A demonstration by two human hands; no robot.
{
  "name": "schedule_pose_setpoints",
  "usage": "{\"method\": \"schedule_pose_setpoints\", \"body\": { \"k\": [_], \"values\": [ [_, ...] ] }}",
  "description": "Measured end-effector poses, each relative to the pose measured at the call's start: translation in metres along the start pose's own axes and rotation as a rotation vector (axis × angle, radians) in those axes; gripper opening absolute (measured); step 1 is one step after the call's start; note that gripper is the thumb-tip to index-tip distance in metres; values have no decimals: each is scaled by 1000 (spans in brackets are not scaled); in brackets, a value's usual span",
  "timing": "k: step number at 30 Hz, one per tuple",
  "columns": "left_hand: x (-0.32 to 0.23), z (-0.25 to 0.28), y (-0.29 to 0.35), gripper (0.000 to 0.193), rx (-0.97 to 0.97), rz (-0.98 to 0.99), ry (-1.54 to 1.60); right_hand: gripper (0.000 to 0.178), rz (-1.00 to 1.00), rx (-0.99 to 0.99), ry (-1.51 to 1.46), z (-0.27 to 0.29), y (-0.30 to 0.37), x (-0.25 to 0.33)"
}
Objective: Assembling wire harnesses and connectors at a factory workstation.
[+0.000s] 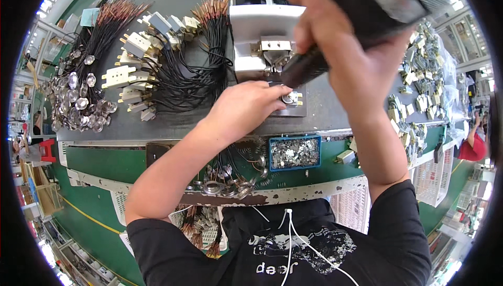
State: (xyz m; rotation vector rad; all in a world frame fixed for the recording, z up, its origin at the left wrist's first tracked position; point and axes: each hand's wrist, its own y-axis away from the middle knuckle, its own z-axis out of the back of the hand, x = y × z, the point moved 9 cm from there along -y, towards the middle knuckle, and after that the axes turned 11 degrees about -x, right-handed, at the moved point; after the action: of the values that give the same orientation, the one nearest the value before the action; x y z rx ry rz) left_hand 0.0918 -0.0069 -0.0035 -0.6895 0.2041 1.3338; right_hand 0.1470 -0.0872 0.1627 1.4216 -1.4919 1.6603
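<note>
My right hand (pixel 343 40) is wrapped round a black power screwdriver (pixel 367 3), which slants down to the left over a metal fixture. Its dark nose (pixel 306 69) comes down beside the fingertips of my left hand (pixel 241 109). Those fingers are pressed together on a small cream block with metal tabs (pixel 291 98), at the near edge of the fixture; its left part is hidden under the fingers. Behind the hands, the steel machine (pixel 262 24) carries a small metal bracket (pixel 276 46). Black wires (pixel 183 89) run from several cream blocks (pixel 137 45) to the left of it.
Wires with round metal caps (pixel 73 95) lie at the far left. A blue tray (pixel 295 152) of small metal pieces sits near the table's front edge, beside more capped wires (pixel 215 185). Cream blocks (pixel 424 81) are heaped at the right. Another person (pixel 473 144) is far right.
</note>
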Motion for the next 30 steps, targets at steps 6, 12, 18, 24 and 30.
{"method": "schedule_pose_setpoints", "body": {
  "k": [6, 12, 18, 24, 30],
  "values": [
    [-2, 1, -11, 34, 95, 13, 32, 14, 324, 51, -21, 43, -1, -10],
    [-4, 1, -14, 34, 147, 27, -1, 13, 272, -32, 20, 51, 2, -24],
    [-5, 0, -15, 34, 140, 19, -2, 11, 252, -13, 17, 45, 4, -34],
    [-4, 0, -13, 33, 128, 14, -10, 13, 261, -24, 29, 54, 0, -30],
    [-9, 3, -12, 32, 67, -38, -52, 17, 255, 23, -149, 53, -1, -11]
  ]
}}
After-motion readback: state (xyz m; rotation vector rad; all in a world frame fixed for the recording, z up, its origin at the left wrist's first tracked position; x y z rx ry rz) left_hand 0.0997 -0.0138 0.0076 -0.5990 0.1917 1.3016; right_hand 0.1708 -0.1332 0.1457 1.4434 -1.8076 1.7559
